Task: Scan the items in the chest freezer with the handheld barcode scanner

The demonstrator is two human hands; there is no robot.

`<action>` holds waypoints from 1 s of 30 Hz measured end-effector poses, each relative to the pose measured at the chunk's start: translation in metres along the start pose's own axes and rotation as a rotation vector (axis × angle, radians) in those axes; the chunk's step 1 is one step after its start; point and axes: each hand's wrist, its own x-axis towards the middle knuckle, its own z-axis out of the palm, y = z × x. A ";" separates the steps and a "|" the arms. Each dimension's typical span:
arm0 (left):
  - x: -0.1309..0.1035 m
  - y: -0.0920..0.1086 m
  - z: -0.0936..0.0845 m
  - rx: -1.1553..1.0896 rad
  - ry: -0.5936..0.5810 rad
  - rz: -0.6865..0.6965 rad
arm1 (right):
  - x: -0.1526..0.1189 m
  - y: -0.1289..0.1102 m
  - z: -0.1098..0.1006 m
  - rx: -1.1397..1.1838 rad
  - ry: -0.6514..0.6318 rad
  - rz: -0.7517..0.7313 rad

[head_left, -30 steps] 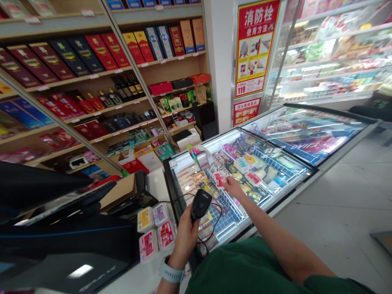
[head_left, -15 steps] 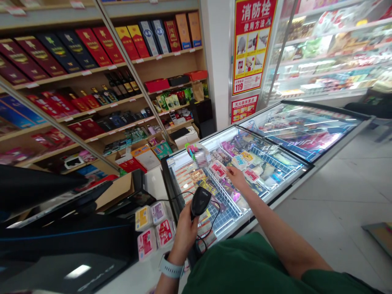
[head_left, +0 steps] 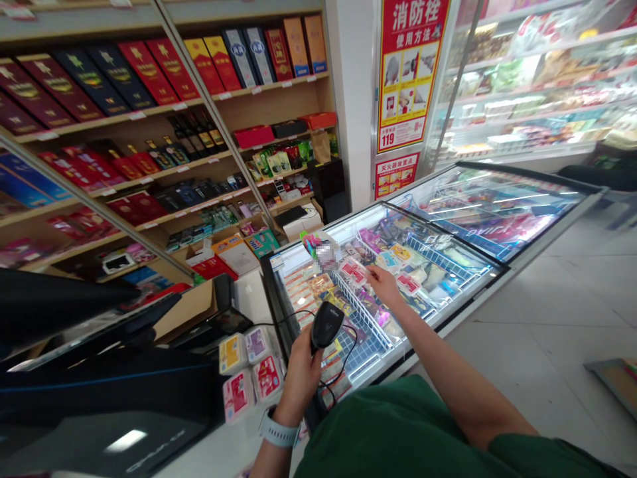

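My left hand (head_left: pixel 302 372) is wrapped around the handle of a black barcode scanner (head_left: pixel 327 324), its head pointing up and away over the freezer. A thin black cable runs from the scanner. My right hand (head_left: pixel 384 285) reaches across the freezer, fingertips pinching the near right edge of a clear plastic tub with a red and white label (head_left: pixel 352 271). Beside that hand lies another red-labelled tub (head_left: pixel 409 284). Farther back are a blue-labelled tub (head_left: pixel 389 262) and a yellow-labelled tub (head_left: pixel 403 253). Several similar tubs with red, yellow and purple labels (head_left: pixel 267 376) stand on the counter to the left.
The glass-topped chest freezer (head_left: pixel 462 307) holds wire baskets of packaged food. A dark checkout machine (head_left: pixel 114 405) and an open cardboard box (head_left: pixel 189 311) stand at left. Behind are shelves of boxed goods (head_left: pixel 139 116). A colourful bundle (head_left: pixel 314 245), partly blurred out, is at the freezer's far edge.
The view has shifted very slightly. The red-labelled tub in my right hand has moved a little away from me; my left hand keeps the scanner in the same place.
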 end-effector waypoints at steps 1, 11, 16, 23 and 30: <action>0.000 0.000 0.000 -0.001 0.001 0.000 | 0.000 0.000 0.000 -0.001 0.000 0.000; 0.001 0.002 0.001 0.018 0.000 0.028 | 0.001 0.001 0.002 -0.006 0.009 -0.004; 0.002 0.004 0.000 0.040 -0.013 0.035 | 0.001 -0.003 0.000 0.002 0.012 0.009; 0.002 0.000 0.003 0.031 -0.004 0.014 | 0.000 -0.007 -0.002 -0.003 0.001 -0.020; 0.001 -0.001 0.004 0.024 -0.001 -0.004 | -0.001 -0.009 -0.004 0.005 0.007 -0.023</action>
